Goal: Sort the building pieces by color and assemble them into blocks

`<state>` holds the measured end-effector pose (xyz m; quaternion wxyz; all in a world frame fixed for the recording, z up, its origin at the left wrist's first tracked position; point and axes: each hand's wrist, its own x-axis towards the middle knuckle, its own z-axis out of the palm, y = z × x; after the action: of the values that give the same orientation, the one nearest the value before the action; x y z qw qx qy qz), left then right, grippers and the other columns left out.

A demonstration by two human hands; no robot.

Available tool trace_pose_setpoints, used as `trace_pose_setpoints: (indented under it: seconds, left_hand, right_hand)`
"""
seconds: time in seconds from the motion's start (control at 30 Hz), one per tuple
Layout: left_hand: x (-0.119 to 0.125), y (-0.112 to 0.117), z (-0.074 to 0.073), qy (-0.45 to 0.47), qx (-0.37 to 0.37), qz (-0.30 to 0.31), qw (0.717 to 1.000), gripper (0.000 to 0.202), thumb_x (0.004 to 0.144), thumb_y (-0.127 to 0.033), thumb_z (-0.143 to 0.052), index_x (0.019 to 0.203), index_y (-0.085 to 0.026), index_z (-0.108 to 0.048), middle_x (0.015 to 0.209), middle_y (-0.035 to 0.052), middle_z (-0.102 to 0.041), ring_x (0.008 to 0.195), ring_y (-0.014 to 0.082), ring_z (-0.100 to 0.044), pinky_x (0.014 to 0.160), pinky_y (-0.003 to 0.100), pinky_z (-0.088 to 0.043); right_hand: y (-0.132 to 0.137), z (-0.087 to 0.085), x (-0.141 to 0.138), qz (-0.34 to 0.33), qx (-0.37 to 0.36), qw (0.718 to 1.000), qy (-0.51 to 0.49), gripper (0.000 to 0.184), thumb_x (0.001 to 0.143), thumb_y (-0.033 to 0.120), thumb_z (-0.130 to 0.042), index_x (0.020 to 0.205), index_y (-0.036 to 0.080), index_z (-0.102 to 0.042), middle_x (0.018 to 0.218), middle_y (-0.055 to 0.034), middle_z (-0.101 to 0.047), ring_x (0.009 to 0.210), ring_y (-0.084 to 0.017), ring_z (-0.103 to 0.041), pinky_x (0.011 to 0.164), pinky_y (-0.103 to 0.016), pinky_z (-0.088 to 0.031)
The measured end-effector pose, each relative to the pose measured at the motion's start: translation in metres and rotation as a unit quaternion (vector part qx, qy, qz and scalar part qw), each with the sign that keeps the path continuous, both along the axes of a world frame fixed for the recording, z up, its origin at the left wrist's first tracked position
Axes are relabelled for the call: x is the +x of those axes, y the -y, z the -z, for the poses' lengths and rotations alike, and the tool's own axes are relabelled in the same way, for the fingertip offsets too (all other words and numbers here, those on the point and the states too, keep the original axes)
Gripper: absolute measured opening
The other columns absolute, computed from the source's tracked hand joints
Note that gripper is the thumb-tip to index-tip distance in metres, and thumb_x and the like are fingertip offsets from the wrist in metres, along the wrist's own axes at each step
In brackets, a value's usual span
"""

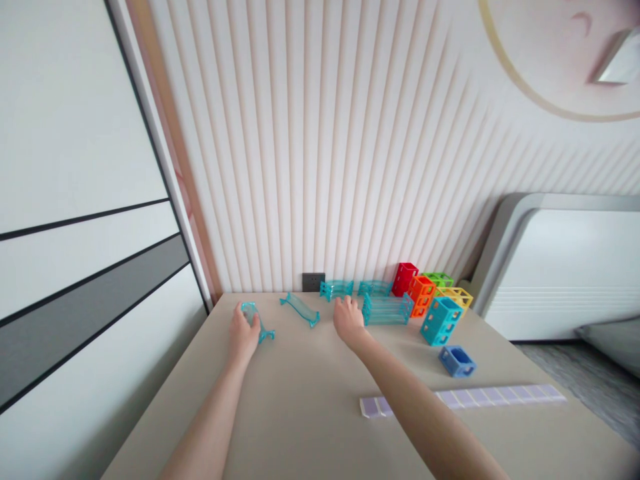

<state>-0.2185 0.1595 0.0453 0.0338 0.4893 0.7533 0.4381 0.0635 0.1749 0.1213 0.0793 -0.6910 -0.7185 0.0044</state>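
Observation:
On the left of the table, my left hand [243, 333] is closed around a clear teal toy track piece [267, 335], whose flared end sticks out past the fingers. A similar curved track piece [301, 310] lies loose between my hands. My right hand [349, 320] has its fingers curled in, just in front of a small stack of teal track pieces [337, 288]; whatever is under the fingertips is hidden. Right beside that hand stands a larger stack of teal track pieces [389, 310], and another stack [376, 288] sits behind it.
Cube-frame blocks stand at the right: red [404, 280], orange [421, 295], green [439, 279], yellow [459, 297], teal [441, 321] and blue [457, 361]. A lilac strip [480, 397] lies nearer on the table [300, 413]. A ribbed wall [300, 147] with a black socket [313, 282] borders the back.

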Motion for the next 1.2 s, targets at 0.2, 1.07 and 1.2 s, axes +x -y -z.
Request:
trace_pose_setpoints:
  seconds: [0.2,1.07,1.2]
  left_hand:
    - [0.000,0.002,0.000,-0.032,0.008,-0.002,0.999,0.056,0.090,-0.033,-0.056,0.138,-0.008,-0.042,0.113,0.0191,-0.069,0.112,0.0299,-0.066,0.102,0.045,-0.048]
    - [-0.004,0.006,-0.001,-0.134,-0.039,0.018,0.990,0.046,0.093,-0.040,-0.044,0.121,-0.009,-0.065,0.108,0.0181,-0.074,0.106,0.0306,-0.068,0.098,0.041,-0.048]
    - [-0.006,0.006,-0.001,-0.139,-0.047,0.010,0.989,0.047,0.093,-0.040,-0.045,0.120,-0.007,-0.065,0.109,0.0196,-0.073,0.108,0.0319,-0.066,0.099,0.043,-0.047]
  right_hand:
    - [-0.002,-0.010,0.003,-0.057,0.020,0.996,-0.061,0.041,0.086,0.015,-0.057,0.127,0.015,-0.061,0.122,-0.0180,-0.061,0.116,-0.033,-0.056,0.097,-0.039,-0.044]
    - [-0.053,-0.039,0.008,-0.097,0.009,0.995,0.014,0.047,0.091,0.013,-0.053,0.137,0.018,-0.052,0.129,-0.0186,-0.062,0.123,-0.029,-0.056,0.096,-0.039,-0.043]
    - [-0.059,-0.036,0.022,-0.088,-0.008,0.995,0.054,0.048,0.088,0.012,-0.060,0.135,0.017,-0.054,0.130,-0.0192,-0.061,0.123,-0.030,-0.056,0.096,-0.041,-0.042]
